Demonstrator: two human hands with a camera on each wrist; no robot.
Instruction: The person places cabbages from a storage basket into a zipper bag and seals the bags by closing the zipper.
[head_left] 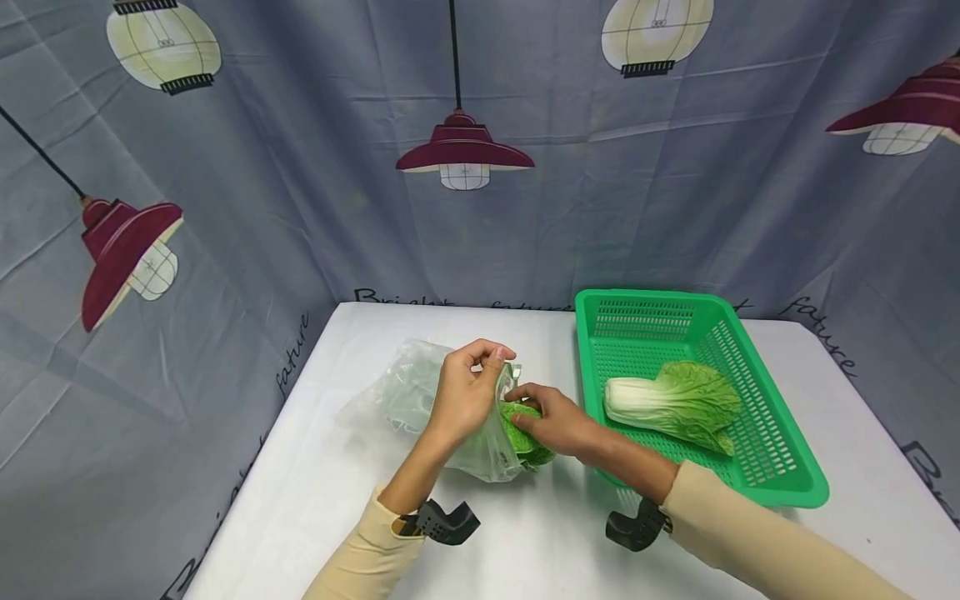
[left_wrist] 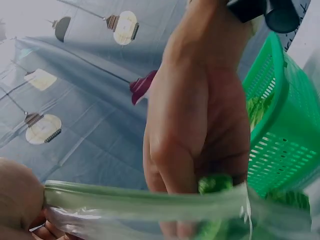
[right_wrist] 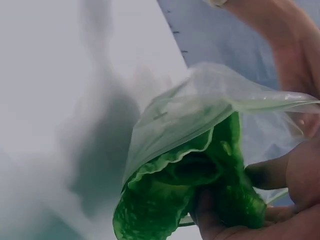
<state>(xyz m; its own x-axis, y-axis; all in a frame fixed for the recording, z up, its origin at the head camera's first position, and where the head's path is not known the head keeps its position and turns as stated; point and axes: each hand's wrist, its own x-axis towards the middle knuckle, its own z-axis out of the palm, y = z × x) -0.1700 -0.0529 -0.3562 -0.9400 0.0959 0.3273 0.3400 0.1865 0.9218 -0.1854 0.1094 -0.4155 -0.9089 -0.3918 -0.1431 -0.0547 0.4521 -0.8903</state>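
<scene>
A clear plastic bag (head_left: 412, 387) lies on the white table, its mouth towards the right. My left hand (head_left: 459, 404) pinches the upper rim of that mouth between thumb and fingers. Inside the opening is a napa cabbage (head_left: 525, 446), its green leafy end poking out; the rest is covered by the bag and my hands. The right hand (head_left: 561, 423) holds those leaves, with thumb and fingers on either side in the right wrist view. In the left wrist view, the bag's rim (left_wrist: 145, 197) stretches across in front of the right hand (left_wrist: 195, 120).
To the right stands a green plastic basket (head_left: 813, 487) with perforated sides. Another napa cabbage (head_left: 675, 402) lies in it, white stem to the left. A grey curtain (head_left: 525, 233) printed with lamps hangs behind the table (head_left: 300, 500).
</scene>
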